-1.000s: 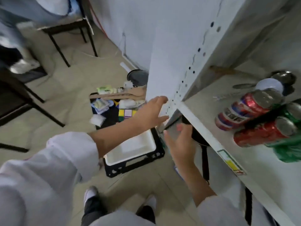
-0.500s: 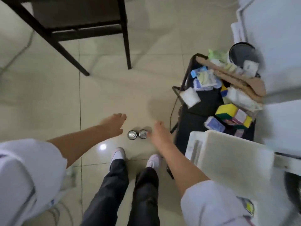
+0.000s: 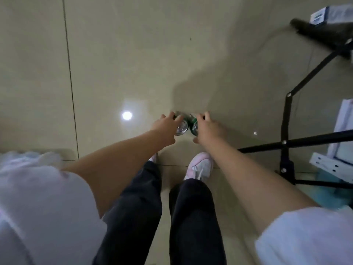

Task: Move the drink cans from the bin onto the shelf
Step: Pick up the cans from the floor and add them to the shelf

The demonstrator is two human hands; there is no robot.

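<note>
Two drink cans stood upright on the tiled floor, touching, just ahead of the shoes. Left hand curled around the left can; right hand curled around the green can. Fingers wrapped the sides; whether either grip was fully closed could not be told. Can bodies mostly hidden; only round metallic tops showed. Black metal frame at right, cut off.

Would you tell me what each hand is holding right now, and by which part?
Each hand wraps a can standing on the floor: left hand round the left can, right hand round the green can, both by the side wall.
</note>
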